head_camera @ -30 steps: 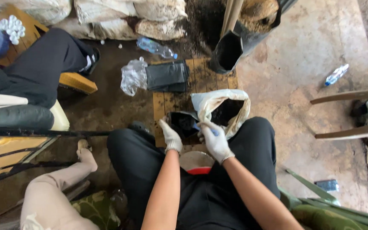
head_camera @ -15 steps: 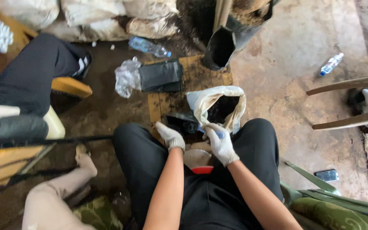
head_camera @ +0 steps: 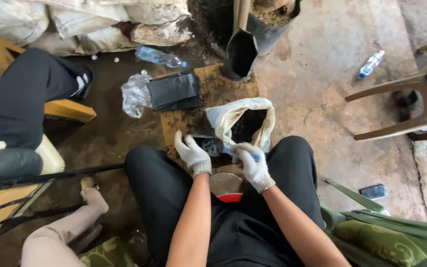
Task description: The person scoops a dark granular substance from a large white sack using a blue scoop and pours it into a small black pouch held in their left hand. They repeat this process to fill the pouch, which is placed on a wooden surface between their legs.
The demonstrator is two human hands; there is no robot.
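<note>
R hand point(head_camera: 252, 165), white glove, is closed round a blue-handled tool point(head_camera: 243, 154); tool end is hidden, can't tell what kind. L hand point(head_camera: 192, 154), also gloved, has fingers spread apart & pointing fwd, holding nothing that shows, fingertips just beside a small dark pot point(head_camera: 212, 146) of soil. Pot sits between the knees, on a wooden board point(head_camera: 213, 91), touching the white sack point(head_camera: 243, 123) w/ dark soil inside, mouth open, just ahead of R hand. Below the hands: round bowl w/ red rim point(head_camera: 227, 187) on the lap. Further out on the board: stack of black bags point(head_camera: 174, 91), crumpled clear plastic point(head_camera: 135, 94) next to it, plastic bottle point(head_camera: 160, 57) behind. Tall black grow bag point(head_camera: 240, 54) stands past the board. Another person's dark-trousered leg point(head_camera: 25, 94) at left.
</note>
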